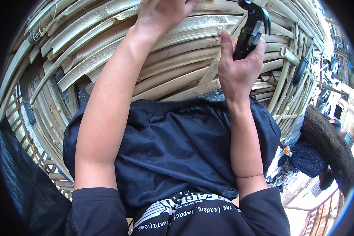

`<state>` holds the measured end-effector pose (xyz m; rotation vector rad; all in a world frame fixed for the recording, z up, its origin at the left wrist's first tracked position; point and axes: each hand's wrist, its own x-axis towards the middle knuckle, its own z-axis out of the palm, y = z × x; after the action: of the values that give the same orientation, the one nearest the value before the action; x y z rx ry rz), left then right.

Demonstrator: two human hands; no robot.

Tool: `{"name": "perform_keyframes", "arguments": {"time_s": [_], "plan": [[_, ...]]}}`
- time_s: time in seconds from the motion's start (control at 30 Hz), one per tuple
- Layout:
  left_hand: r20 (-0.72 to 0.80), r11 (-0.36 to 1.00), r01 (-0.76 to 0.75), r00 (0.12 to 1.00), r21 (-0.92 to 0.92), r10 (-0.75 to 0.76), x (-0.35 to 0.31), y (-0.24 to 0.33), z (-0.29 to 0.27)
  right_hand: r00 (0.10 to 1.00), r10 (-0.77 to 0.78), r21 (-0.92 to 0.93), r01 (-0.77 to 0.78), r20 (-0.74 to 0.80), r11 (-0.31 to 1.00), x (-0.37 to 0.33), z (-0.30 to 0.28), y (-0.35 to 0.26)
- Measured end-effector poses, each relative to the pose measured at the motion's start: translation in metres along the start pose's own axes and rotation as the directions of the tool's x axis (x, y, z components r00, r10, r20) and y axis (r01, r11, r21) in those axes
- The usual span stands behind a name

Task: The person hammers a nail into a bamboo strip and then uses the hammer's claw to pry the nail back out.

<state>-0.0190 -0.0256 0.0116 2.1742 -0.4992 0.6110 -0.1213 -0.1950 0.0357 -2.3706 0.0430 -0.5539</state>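
Note:
My right hand (240, 72) is closed around a black claw hammer (252, 29), thumb along one side, the curved claw pointing up and to the right. Beneath it spreads a surface of split bamboo slats (177, 59), laid in overlapping rows. One narrower bamboo strip (208, 76) lies slantwise across the rows, just left of my right hand. My left hand (161, 13) reaches to the top edge over the slats. Its fingers are mostly cut off by the picture's edge, so what it touches is hidden.
A dark tool handle (301, 70) rests against thin bamboo poles (287, 88) at the right. Beyond them are a thick tree trunk (329, 137) and a person in dark clothes (308, 157). Dark sheeting (25, 185) hangs at the lower left beside a bamboo lattice (21, 118).

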Motion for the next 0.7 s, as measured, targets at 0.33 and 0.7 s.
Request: {"name": "perform_keyframes", "arguments": {"time_s": [0.33,0.7], "plan": [[0.029,0.999,0.018,0.999,0.031,-0.019,0.001,0.005,-0.001,0.997,-0.048,-0.196,0.034,-0.066,0.980,0.021,-0.004,0.045],[0.002,1.000,0.004,1.000,-0.008,-0.004,0.001,0.000,0.001,0.998,-0.053,-0.162,0.058,0.036,0.985,0.031,-0.006,0.040]]}}
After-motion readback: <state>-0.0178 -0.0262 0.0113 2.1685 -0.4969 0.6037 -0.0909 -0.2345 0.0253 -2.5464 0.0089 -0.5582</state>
